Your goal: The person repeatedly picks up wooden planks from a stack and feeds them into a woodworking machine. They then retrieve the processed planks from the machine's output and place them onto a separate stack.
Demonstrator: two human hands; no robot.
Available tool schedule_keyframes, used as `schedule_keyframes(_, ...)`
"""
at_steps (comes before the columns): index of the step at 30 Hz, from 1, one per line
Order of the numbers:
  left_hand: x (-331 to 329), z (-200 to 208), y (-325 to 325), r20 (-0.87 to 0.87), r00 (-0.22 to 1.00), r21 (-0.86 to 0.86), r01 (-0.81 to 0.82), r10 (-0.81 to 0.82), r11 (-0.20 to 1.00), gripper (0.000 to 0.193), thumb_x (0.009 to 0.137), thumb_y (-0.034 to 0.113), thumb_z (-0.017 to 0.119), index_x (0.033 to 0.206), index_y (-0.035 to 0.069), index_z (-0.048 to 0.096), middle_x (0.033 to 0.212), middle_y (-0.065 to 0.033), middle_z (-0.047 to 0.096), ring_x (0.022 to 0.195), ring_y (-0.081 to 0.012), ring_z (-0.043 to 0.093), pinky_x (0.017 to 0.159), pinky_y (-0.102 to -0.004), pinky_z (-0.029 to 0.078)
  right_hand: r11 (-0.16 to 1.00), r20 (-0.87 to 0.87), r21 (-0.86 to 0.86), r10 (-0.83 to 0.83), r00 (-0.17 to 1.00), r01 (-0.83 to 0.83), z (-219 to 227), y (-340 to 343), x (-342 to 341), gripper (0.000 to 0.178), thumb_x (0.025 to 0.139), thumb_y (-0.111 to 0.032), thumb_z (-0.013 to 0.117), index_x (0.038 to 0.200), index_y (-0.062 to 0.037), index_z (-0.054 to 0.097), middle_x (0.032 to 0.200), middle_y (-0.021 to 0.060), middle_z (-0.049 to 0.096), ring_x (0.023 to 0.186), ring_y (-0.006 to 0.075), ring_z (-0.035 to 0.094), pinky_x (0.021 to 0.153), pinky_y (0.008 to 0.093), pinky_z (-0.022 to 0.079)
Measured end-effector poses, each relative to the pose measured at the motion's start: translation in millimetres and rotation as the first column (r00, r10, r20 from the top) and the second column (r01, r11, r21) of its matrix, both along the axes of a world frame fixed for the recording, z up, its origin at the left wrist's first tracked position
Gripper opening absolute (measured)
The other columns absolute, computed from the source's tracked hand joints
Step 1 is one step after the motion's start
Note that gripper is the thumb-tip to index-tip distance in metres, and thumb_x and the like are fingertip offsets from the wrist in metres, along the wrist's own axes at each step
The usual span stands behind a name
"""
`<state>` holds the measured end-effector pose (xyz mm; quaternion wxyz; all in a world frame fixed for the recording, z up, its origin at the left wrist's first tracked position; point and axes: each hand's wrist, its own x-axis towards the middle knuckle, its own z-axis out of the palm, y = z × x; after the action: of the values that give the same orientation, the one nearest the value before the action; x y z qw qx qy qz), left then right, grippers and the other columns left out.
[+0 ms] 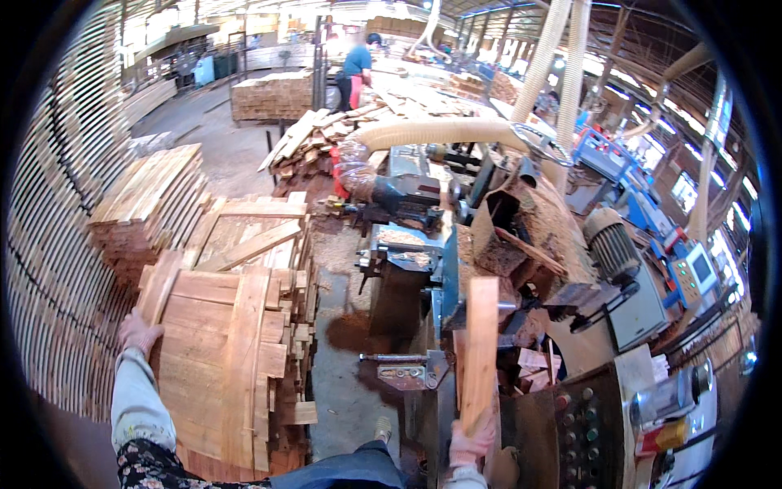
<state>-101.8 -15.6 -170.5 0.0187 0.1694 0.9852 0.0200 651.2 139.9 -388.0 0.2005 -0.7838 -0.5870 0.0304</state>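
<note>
My right hand (472, 442), in what looks like a pale pink glove, is closed around the lower end of a narrow wooden board (480, 350). That board points away from me, along the near side of a woodworking machine (444, 269) coated with sawdust. On the left, my left hand (140, 332) grips the near end of a short plank (160, 284) at the left edge of a board stack (191, 359). Another plank (244, 359) lies lengthwise over the boards of this stack.
A second stack of boards (151, 191) stands farther left. A control panel with buttons (578, 436) is at my near right, an electric motor (611, 243) beyond it. A dust hose (440, 133) arches over the machine. Farther off, a person (356, 73) stands by heaped boards (326, 134).
</note>
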Motion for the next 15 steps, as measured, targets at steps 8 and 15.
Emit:
schedule_keyframes(8,-41,-45,-48,0.071,0.994,0.092,-0.09,0.083,0.992,0.113,0.071,0.039,0.09,0.161,0.001,0.032,0.147,-0.0284,0.057,0.135,-0.0411,0.058,0.113,-0.0449,0.049,0.958,0.204,-0.287,0.05,0.978,0.011,-25,-265,55,0.09,0.088,-0.057,0.069,0.157,-0.0045,0.044,0.154,0.026,0.049,0.143,0.0438,0.045,0.122,0.0522,0.035)
schedule_keyframes(15,-6,-56,-50,0.143,0.981,0.225,0.096,-0.131,0.97,0.068,0.076,0.027,0.087,0.129,-0.005,0.059,0.111,-0.0236,0.073,0.104,-0.0361,0.071,0.092,-0.0431,0.057,0.967,0.202,-0.224,0.166,0.965,-0.119,-29,-194,60,0.078,0.089,-0.047,0.072,0.15,-0.0046,0.051,0.149,0.0262,0.053,0.14,0.0453,0.047,0.119,0.0581,0.036)
